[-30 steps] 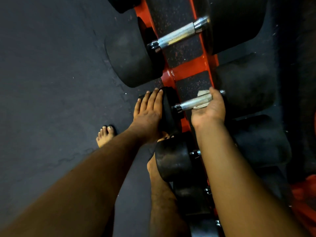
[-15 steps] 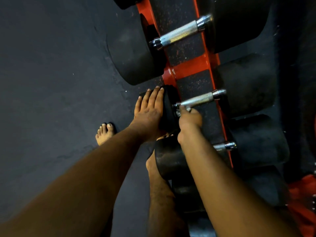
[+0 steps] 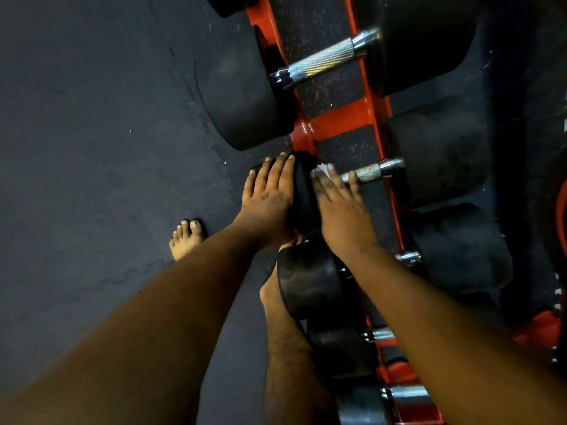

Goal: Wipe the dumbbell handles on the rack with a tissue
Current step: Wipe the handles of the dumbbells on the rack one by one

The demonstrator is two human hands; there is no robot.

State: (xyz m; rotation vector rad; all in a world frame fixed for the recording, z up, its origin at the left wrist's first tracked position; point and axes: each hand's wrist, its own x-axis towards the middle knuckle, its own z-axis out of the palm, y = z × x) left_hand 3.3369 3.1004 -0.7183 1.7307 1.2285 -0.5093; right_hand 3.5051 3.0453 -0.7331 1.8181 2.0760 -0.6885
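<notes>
Right hand (image 3: 340,207) laid flat, fingers extended, pressing a scrap of white tissue (image 3: 322,170) onto the knurled chrome dumbbell handle (image 3: 368,172) on the orange steel rack (image 3: 343,121), centre frame. At nine o'clock of it, left hand (image 3: 270,194) spread open against the black rubber dumbbell head (image 3: 302,191).

Dumbbells (image 3: 352,176) lying crosswise on orange rack (image 3: 343,121)
Black round heads, knurled chrome handles (image 3: 366,172) spanning the rails; white tissue (image 3: 322,172) pressed against left end of the middle handle, mostly hidden
</notes>
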